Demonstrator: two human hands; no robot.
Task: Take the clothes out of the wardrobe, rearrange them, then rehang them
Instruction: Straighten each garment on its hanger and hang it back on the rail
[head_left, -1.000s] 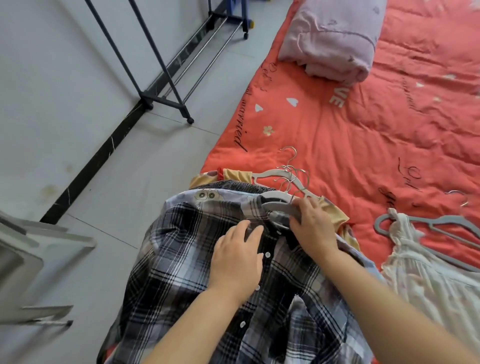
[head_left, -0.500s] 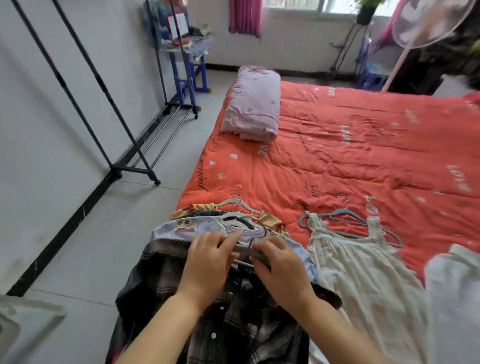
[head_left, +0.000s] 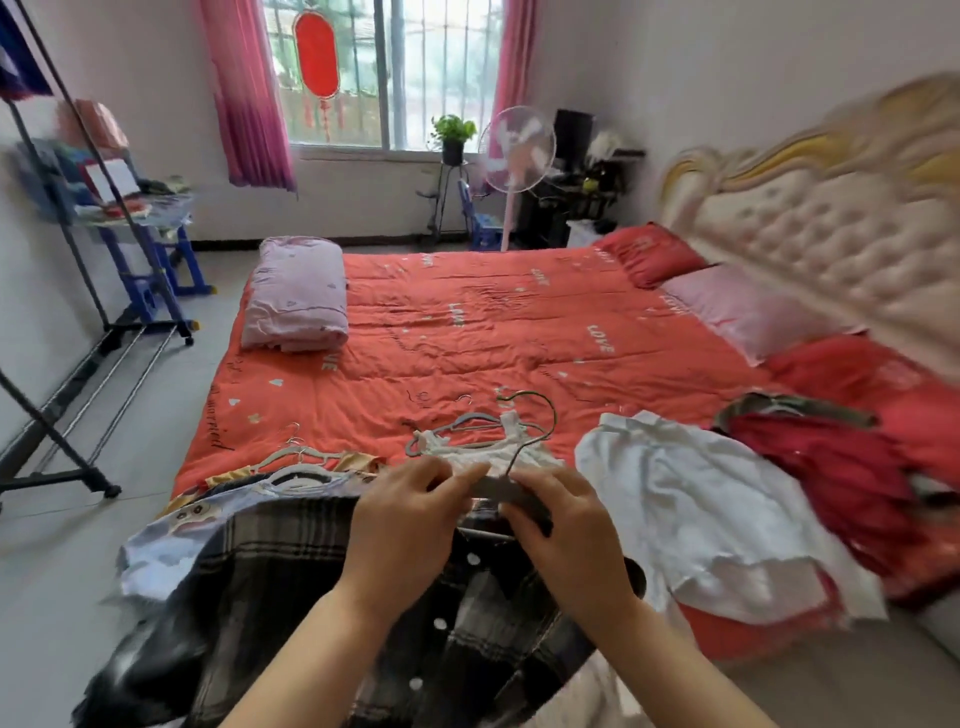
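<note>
Both hands were low and centre, over the plaid shirt (head_left: 280, 577). The shirt hung off the near bed edge below the wrists, white buttons facing up.

- **Left hand** (head_left: 402, 525): pinched one end of a grey hanger (head_left: 498, 488) with thumb and curled fingers.
- **Right hand** (head_left: 566, 530): fingers curled over the hanger's other end.
- **Hanger:** sat at the shirt's collar between the two hands, wire hook rising just past the fingertips. Could not tell whether it was inside the collar, too blurred.
- **Left of the left hand:** a pale blue cartoon-print garment (head_left: 171, 545) lay under the plaid. Just beyond it was a stack of pale hangers (head_left: 301, 460) on yellow cloth.
- **Just beyond the fingertips:** a white dress (head_left: 467, 454) lay on a grey hanger of its own.
- **Right of the right hand:** a white shirt (head_left: 701, 509) was spread flat, and farther right a red garment (head_left: 821, 467) was heaped.
- **Under everything:** all these clothes lay on the orange-red quilt (head_left: 467, 332).
- **Well beyond the left hand:** a folded pink blanket (head_left: 296, 296) sat at the quilt's edge.
- **Far left of both hands:** a clothes rack (head_left: 145, 326) stood on the floor by the wall.
- **Farthest out, past the fingertips:** a standing fan (head_left: 517, 148) and the window (head_left: 384, 67).
</note>
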